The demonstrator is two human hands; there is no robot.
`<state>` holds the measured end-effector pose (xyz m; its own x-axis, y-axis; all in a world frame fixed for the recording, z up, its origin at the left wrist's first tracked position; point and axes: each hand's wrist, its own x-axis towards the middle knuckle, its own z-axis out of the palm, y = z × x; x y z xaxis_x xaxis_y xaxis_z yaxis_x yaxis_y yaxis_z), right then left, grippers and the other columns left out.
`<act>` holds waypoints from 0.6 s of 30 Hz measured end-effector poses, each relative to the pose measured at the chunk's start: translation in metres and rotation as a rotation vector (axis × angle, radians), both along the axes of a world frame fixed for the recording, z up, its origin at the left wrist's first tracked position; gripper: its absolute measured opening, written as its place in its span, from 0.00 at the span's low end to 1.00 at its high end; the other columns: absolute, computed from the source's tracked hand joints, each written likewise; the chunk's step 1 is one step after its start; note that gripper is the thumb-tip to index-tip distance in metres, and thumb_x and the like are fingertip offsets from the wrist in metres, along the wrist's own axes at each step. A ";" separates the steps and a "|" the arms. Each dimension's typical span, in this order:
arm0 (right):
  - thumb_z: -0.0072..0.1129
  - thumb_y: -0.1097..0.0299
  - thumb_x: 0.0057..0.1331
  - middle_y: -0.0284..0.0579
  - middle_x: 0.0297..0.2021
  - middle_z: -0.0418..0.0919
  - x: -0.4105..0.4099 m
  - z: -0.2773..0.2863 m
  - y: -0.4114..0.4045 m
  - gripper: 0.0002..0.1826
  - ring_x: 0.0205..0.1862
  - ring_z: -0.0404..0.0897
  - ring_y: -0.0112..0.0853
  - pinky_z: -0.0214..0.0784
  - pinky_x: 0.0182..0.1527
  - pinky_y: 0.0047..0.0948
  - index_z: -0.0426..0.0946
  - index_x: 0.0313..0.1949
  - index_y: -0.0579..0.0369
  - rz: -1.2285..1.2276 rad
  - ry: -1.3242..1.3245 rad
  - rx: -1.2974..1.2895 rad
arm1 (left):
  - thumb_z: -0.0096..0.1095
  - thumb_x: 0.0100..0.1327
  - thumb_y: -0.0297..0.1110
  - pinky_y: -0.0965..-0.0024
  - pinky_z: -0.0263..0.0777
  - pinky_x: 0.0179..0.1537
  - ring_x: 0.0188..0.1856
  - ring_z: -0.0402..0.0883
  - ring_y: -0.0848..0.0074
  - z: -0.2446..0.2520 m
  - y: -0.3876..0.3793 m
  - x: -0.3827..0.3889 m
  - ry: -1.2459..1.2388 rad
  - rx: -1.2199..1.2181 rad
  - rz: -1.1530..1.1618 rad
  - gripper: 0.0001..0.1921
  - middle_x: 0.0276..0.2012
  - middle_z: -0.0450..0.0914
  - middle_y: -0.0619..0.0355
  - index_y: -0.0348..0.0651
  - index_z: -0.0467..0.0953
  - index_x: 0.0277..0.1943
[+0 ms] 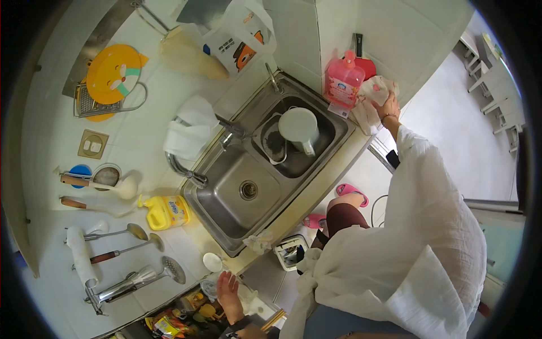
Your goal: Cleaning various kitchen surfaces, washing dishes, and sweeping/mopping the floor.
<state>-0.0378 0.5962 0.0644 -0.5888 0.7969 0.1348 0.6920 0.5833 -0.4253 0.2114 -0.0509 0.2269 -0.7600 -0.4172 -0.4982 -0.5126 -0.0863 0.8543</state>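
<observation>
At the counter's right end, my right hand [387, 109] grips a crumpled white cloth with pink marks [379, 90]. The cloth lies beside a pink pump bottle [345, 82]. My left hand [229, 290] is at the lower middle, fingers raised and nothing seen in it, near a small white cup [213, 262]. Between the hands is a double-bowl steel sink [228, 199]. Its right bowl holds a whitish jug-like container with a handle [298, 125] and a clear dish with dark matter [274, 142]. A white cloth [190, 131] hangs over the faucet.
A yellow pump bottle [169, 212] stands left of the sink. Ladles and a skimmer [172, 270] hang on the wall, with a grater [95, 99] higher up. Packets [169, 324] lie at the lower left; an open bin [292, 253] stands below the counter, near pink slippers [353, 193].
</observation>
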 end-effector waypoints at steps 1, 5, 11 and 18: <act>0.66 0.51 0.47 0.48 0.55 0.66 -0.005 0.000 0.012 0.42 0.57 0.66 0.41 0.56 0.57 0.41 0.56 0.59 0.47 -0.007 -0.006 -0.003 | 0.53 0.63 0.42 0.68 0.63 0.53 0.53 0.70 0.67 0.001 0.008 -0.004 -0.005 0.000 0.008 0.22 0.52 0.70 0.51 0.37 0.65 0.56; 0.66 0.51 0.47 0.46 0.53 0.69 -0.021 0.002 0.044 0.39 0.56 0.66 0.39 0.53 0.57 0.43 0.61 0.57 0.46 -0.009 -0.158 -0.083 | 0.52 0.63 0.41 0.67 0.60 0.55 0.54 0.70 0.67 0.007 0.049 -0.021 0.008 0.030 0.006 0.23 0.53 0.70 0.51 0.38 0.63 0.57; 0.61 0.55 0.52 0.54 0.47 0.72 0.003 -0.007 0.093 0.25 0.51 0.69 0.46 0.58 0.52 0.43 0.71 0.48 0.51 0.418 0.190 -0.020 | 0.52 0.63 0.41 0.67 0.59 0.56 0.54 0.70 0.70 0.008 0.136 -0.055 0.057 0.064 -0.045 0.22 0.52 0.71 0.54 0.39 0.64 0.56; 0.57 0.71 0.56 0.40 0.44 0.73 0.099 0.078 0.034 0.24 0.44 0.73 0.26 0.67 0.46 0.26 0.64 0.53 0.59 0.543 0.496 -0.951 | 0.55 0.61 0.32 0.70 0.58 0.58 0.57 0.66 0.71 0.012 0.273 -0.091 0.095 0.013 -0.492 0.26 0.57 0.66 0.57 0.40 0.59 0.61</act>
